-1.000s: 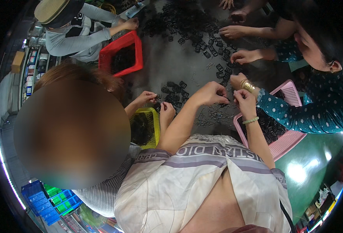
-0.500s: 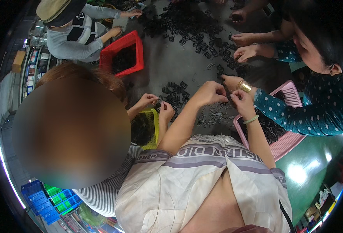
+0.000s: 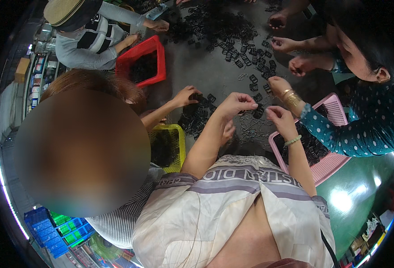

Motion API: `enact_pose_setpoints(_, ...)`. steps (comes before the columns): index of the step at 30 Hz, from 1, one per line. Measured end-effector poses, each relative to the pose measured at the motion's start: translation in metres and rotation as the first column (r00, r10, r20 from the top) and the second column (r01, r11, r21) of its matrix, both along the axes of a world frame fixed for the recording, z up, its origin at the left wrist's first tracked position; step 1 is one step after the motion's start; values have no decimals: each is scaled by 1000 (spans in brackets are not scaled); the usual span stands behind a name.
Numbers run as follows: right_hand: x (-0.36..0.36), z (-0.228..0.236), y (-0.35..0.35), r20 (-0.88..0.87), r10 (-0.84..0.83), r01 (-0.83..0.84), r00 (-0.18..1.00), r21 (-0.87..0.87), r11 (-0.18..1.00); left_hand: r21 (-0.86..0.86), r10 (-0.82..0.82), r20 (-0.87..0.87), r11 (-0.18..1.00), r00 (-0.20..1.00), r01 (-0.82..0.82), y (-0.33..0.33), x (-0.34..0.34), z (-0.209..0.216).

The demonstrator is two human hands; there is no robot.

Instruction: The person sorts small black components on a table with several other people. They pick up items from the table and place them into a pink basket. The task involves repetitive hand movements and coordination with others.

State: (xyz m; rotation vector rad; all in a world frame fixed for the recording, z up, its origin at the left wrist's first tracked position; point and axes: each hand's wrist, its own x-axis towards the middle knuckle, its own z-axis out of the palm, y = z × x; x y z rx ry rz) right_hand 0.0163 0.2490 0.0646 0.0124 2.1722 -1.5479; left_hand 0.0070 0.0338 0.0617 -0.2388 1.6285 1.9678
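My left hand [image 3: 238, 105] is over the table with thumb and fingers pinched. A black plastic piece [image 3: 258, 110] shows right at its fingertips; whether it is held or lies behind them is unclear. My right hand [image 3: 281, 119], with a pale green bead bracelet [image 3: 293, 140] at the wrist, is a little apart on the right, its fingertips pinched too. Anything in that pinch is too small to name. Below and between both hands lies a scatter of small metal hooks [image 3: 250, 130]. More black plastic pieces [image 3: 196, 117] are heaped left of my left forearm.
A yellow basket [image 3: 181, 149] stands at left, a red one [image 3: 161, 58] beyond it, a pink one [image 3: 335, 161] at right. Co-workers sit close on both sides. One co-worker's hand [image 3: 227, 132] is beside my left forearm; a braceleted one [image 3: 282, 87] is ahead. A black heap [image 3: 210, 24] covers the far table.
My hands, close together before, have drawn apart, the right one slightly rightward. The left neighbour's hands have separated, one to the black pieces, one near the hooks. The braceleted hand moved right.
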Motion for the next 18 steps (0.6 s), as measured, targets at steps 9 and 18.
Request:
enact_pose_setpoints(9, 4, 19, -5, 568, 11, 312, 823, -469, 827, -297, -132, -365, 955, 922, 19, 7, -9, 15)
enact_pose_setpoints(18, 0, 17, 9, 348, -88, 212, 933, -335, 918, 142, 137, -311, 985, 940, -97, 12, -8, 16)
